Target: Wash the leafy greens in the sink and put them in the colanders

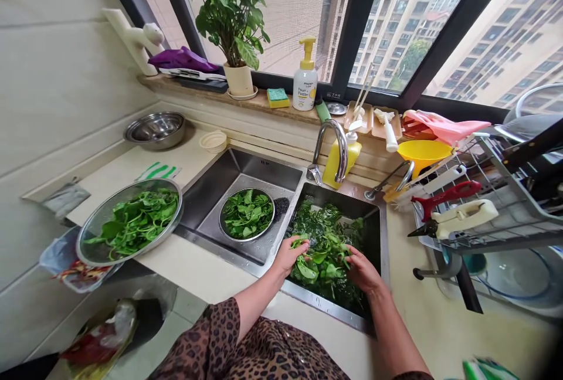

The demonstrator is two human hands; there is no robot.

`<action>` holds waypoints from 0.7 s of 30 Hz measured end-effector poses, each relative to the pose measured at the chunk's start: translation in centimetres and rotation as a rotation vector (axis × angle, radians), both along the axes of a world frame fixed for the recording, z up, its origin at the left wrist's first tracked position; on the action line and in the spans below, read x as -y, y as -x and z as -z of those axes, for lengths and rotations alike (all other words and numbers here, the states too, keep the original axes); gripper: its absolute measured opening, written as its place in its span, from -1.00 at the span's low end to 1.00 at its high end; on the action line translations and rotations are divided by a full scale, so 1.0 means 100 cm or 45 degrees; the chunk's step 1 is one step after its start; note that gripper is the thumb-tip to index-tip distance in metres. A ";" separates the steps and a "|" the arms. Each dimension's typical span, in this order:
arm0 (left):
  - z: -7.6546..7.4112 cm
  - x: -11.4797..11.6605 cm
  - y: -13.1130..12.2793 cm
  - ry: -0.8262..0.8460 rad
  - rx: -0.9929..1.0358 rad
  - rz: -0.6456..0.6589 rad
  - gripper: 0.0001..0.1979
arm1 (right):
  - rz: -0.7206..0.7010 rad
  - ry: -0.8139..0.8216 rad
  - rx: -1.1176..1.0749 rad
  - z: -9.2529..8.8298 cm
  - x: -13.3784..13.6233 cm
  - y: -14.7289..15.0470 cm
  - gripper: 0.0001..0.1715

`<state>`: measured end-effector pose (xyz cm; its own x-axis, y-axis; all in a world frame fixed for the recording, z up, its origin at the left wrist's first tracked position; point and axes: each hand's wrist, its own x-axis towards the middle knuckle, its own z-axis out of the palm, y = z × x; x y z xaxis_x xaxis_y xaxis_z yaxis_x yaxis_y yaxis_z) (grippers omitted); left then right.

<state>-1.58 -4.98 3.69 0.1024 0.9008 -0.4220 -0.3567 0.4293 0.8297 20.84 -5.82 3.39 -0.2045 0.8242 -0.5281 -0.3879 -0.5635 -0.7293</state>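
Over the right sink basin [383, 245], my left hand [290, 255] is closed on a bunch of leafy greens [323, 260]. My right hand [363, 270] grips the other side of the same bunch, its fingertips partly hidden by leaves. Beneath them, more greens [319, 216] float in water. In the left basin [246, 164] a round metal strainer [221, 224] holds a heap of greens. A larger mesh colander [88, 239], also filled with greens, sits on the counter at the left.
A curved faucet [341, 133] rises behind the right basin, beside a yellow bottle [332, 163]. At the right stands a wire rack [497, 157] with red-handled scissors [453, 195]. Steel bowls [162, 133] rest at the back left. A potted plant [240, 81] and pump bottle [305, 84] line the sill.
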 end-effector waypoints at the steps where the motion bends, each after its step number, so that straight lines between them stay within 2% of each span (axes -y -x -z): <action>1: -0.004 0.000 0.000 -0.026 -0.013 0.019 -0.59 | -0.014 -0.009 -0.015 -0.004 0.000 0.002 -0.63; 7: -0.032 -0.003 -0.001 -0.315 -0.130 0.233 -0.52 | -0.136 -0.049 -0.103 -0.017 -0.002 0.013 -0.72; 10: -0.038 -0.005 -0.003 -0.418 -0.161 0.293 -0.57 | -0.226 -0.062 -0.156 -0.021 -0.003 0.018 -0.75; 14: -0.032 -0.004 -0.007 -0.331 -0.127 0.303 -0.65 | -0.271 -0.060 -0.134 -0.026 -0.003 0.018 -0.73; 18: -0.023 -0.002 -0.010 -0.105 0.054 0.163 -0.63 | -0.292 -0.020 -0.068 -0.026 -0.003 0.012 -0.65; 21: -0.019 -0.002 -0.011 0.031 0.182 0.085 -0.59 | -0.320 -0.030 0.041 -0.020 -0.002 0.006 -0.59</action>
<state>-0.52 -4.80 5.56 0.2223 0.8798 -0.4202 -0.4404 0.4751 0.7617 20.26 -5.58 5.40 -0.3879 0.7617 -0.5190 -0.2145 -0.6222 -0.7529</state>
